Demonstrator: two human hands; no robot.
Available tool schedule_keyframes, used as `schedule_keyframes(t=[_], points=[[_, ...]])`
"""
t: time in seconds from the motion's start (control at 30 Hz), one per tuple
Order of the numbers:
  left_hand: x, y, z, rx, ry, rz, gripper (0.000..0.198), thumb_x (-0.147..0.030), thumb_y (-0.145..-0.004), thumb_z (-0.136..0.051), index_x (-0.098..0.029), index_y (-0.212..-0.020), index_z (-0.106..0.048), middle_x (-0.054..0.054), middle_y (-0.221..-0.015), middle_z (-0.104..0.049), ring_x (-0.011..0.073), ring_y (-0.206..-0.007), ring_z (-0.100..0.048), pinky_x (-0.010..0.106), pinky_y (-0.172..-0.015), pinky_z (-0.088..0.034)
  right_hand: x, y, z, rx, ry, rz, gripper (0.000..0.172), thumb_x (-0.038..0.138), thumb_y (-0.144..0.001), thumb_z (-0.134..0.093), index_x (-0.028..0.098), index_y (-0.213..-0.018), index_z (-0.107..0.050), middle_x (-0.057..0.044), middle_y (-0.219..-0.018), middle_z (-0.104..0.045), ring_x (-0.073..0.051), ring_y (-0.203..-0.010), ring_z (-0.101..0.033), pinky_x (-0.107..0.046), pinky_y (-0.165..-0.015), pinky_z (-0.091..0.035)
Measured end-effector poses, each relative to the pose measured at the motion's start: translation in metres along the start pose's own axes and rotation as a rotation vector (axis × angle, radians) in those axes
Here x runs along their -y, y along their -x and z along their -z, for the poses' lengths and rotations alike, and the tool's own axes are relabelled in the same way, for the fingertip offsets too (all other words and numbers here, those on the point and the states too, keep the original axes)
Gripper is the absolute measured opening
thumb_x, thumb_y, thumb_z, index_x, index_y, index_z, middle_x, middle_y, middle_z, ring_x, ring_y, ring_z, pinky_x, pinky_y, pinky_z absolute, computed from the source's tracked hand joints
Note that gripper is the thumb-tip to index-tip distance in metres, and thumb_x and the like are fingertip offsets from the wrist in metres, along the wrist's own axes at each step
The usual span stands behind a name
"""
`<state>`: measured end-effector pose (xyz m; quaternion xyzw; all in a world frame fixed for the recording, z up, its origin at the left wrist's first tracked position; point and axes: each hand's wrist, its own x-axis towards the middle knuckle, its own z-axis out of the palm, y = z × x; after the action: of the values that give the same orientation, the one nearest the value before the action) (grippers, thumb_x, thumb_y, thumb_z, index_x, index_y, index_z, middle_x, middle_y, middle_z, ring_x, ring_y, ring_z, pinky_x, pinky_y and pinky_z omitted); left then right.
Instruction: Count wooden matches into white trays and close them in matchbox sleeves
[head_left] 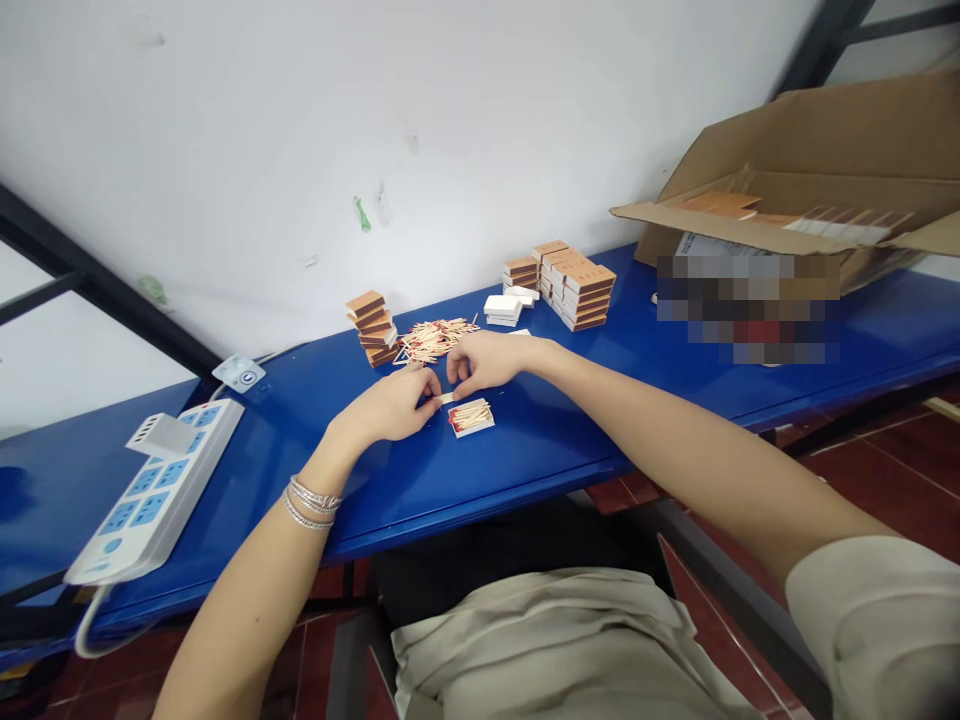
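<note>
My left hand (390, 404) and my right hand (484, 360) meet over the blue table (570, 440), fingers pinched together around a small bunch of matchsticks (444, 398) held between them. Just in front of the fingers lies an open matchbox tray (472, 416) with matches in it. Behind the hands is a loose pile of matchsticks (433, 338). Silver bangles circle my left wrist.
A stack of brown matchboxes (373, 327) stands left of the pile, and bigger stacks (577, 284) with white trays (504, 309) stand at the back. An open cardboard carton (810, 190) sits at the right. A white power strip (154, 487) lies at the left.
</note>
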<state>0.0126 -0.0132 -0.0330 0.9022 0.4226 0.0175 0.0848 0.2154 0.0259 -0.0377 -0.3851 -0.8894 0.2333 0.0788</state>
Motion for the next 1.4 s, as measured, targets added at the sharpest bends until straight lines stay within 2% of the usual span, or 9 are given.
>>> schedule_keyframes(t=[0.1,0.2,0.3,0.53,0.73,0.9,1.2,1.4], points=[[0.003,-0.002,-0.005,-0.001,-0.013,0.012,0.011,-0.026,-0.09,-0.049,-0.018,-0.087,-0.055,0.008,-0.091,-0.062,0.0194,-0.078,-0.057,0.032,-0.068,-0.044,0.001,-0.004,-0.006,-0.019,-0.002,0.027,0.034,0.037,-0.067,-0.079,0.015,-0.092,-0.075,-0.005,-0.086,-0.074,-0.015,-0.073,-0.063,-0.023,-0.062,-0.043],[0.005,-0.004,-0.007,-0.006,-0.019,0.014,0.012,-0.027,-0.091,-0.047,-0.018,-0.085,-0.052,0.008,-0.09,-0.06,0.0192,-0.075,-0.055,0.033,-0.065,-0.043,0.006,-0.004,-0.009,-0.034,0.005,0.054,0.024,0.03,-0.069,-0.077,0.014,-0.088,-0.075,-0.005,-0.083,-0.074,-0.014,-0.072,-0.063,-0.022,-0.062,-0.042],[0.004,-0.004,-0.007,-0.006,-0.016,0.02,0.012,-0.028,-0.09,-0.047,-0.018,-0.084,-0.051,0.008,-0.087,-0.059,0.0194,-0.073,-0.054,0.033,-0.065,-0.042,0.011,-0.003,-0.01,-0.011,0.013,0.064,0.016,0.024,-0.074,-0.071,0.013,-0.086,-0.074,-0.005,-0.081,-0.073,-0.013,-0.069,-0.061,-0.022,-0.06,-0.041],[0.003,-0.004,-0.005,0.001,0.042,0.005,0.015,-0.03,-0.091,-0.047,-0.018,-0.085,-0.051,0.008,-0.089,-0.061,0.019,-0.075,-0.055,0.033,-0.067,-0.043,0.013,-0.004,-0.011,0.049,0.031,0.061,0.011,0.022,-0.078,-0.063,0.013,-0.081,-0.068,-0.007,-0.078,-0.072,-0.013,-0.063,-0.057,-0.023,-0.058,-0.04],[0.004,-0.005,-0.007,-0.008,0.037,-0.005,0.019,-0.034,-0.093,-0.045,-0.018,-0.085,-0.052,0.008,-0.089,-0.061,0.0199,-0.077,-0.056,0.034,-0.069,-0.044,0.013,-0.004,-0.011,0.055,0.088,0.049,0.013,0.024,-0.08,-0.06,0.013,-0.081,-0.067,-0.008,-0.078,-0.07,-0.014,-0.062,-0.055,-0.024,-0.056,-0.037],[0.002,-0.004,-0.006,-0.02,0.006,-0.004,0.013,-0.029,-0.091,-0.046,-0.018,-0.084,-0.05,0.008,-0.088,-0.059,0.0195,-0.076,-0.054,0.034,-0.069,-0.043,0.013,-0.003,-0.009,0.068,0.07,0.025,0.012,0.021,-0.079,-0.06,0.013,-0.084,-0.067,-0.008,-0.079,-0.07,-0.014,-0.064,-0.056,-0.024,-0.056,-0.038],[0.0,-0.004,-0.007,0.022,-0.073,-0.022,0.013,-0.025,-0.092,-0.041,-0.018,-0.082,-0.048,0.009,-0.084,-0.054,0.0209,-0.074,-0.052,0.036,-0.068,-0.043,0.016,-0.003,-0.012,0.077,0.095,0.029,0.012,0.024,-0.081,-0.059,0.014,-0.078,-0.064,-0.007,-0.077,-0.069,-0.013,-0.062,-0.053,-0.025,-0.055,-0.036],[-0.002,-0.003,-0.005,0.036,-0.052,-0.025,0.012,-0.023,-0.091,-0.042,-0.018,-0.083,-0.048,0.009,-0.083,-0.054,0.0215,-0.075,-0.052,0.037,-0.07,-0.044,0.024,0.0,-0.011,0.115,0.162,0.04,0.008,0.017,-0.08,-0.056,0.015,-0.075,-0.062,-0.005,-0.07,-0.065,-0.014,-0.06,-0.048,-0.027,-0.057,-0.033]])
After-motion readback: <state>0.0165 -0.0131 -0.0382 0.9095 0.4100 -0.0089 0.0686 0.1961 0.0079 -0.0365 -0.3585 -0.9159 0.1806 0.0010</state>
